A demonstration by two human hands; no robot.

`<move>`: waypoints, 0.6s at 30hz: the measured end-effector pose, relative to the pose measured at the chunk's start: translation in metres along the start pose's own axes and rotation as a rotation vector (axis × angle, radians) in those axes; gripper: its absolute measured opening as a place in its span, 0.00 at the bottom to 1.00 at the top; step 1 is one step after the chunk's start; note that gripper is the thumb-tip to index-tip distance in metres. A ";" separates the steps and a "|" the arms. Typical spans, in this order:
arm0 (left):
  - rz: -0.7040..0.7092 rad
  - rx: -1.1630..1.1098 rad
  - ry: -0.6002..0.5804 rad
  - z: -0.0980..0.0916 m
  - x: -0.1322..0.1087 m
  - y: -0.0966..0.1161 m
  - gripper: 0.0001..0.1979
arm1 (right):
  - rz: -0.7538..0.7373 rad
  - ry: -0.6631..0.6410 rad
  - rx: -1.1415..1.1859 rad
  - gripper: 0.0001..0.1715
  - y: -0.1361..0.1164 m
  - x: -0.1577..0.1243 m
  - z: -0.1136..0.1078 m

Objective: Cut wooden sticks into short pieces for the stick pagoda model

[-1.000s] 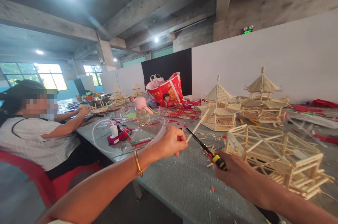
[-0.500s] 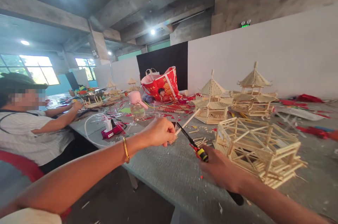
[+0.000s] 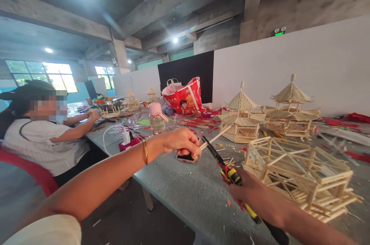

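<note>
My left hand [image 3: 183,143], with a gold bangle at the wrist, pinches a thin wooden stick [image 3: 221,133] that points up and to the right. My right hand [image 3: 245,189] is wrapped around black-and-yellow handled shears [image 3: 216,155] with dark blades. The blade tips cross the stick close to my left fingertips; whether they touch it is unclear. Under my left hand lies a dark flat object like a phone [image 3: 186,158], partly hidden. To the right of the shears stands an open hexagonal stick frame [image 3: 297,175]. Short stick pieces [image 3: 229,161] lie beside it.
Two stick pavilions with pointed roofs, a nearer one [image 3: 241,116] and a farther one [image 3: 291,108], stand behind. A pink-lidded jug [image 3: 157,118], a magenta power strip [image 3: 130,143] and a red bag [image 3: 185,96] are on the table [image 3: 170,183]. A co-worker [image 3: 43,133] sits left.
My view has swung slightly left, so the scene sits farther right. The stick tilts lower, and the shears' tips have come across it. More of the shears' handles shows below my right hand.
</note>
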State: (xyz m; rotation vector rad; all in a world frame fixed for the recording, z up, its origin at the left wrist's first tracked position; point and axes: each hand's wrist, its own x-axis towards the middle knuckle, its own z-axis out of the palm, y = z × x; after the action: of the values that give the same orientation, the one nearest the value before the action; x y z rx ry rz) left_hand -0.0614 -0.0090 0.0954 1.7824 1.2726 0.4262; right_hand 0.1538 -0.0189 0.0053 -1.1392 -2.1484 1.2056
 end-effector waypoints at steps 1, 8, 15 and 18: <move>0.005 0.013 0.014 0.000 0.000 0.001 0.07 | -0.023 0.021 0.007 0.09 0.000 0.001 0.001; 0.023 0.389 0.212 0.013 0.007 -0.003 0.05 | 0.034 0.061 -0.080 0.06 0.002 0.011 0.007; 0.226 0.701 0.534 0.032 0.005 -0.008 0.12 | 0.083 0.004 0.064 0.07 0.013 0.016 -0.006; 0.240 0.557 0.481 0.029 0.009 -0.010 0.12 | 0.087 0.002 0.102 0.07 0.015 0.017 -0.008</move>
State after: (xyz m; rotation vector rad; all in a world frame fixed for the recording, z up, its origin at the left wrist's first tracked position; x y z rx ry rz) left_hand -0.0431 -0.0135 0.0690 2.4147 1.6238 0.7198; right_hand 0.1563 0.0028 -0.0033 -1.1998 -2.0293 1.3348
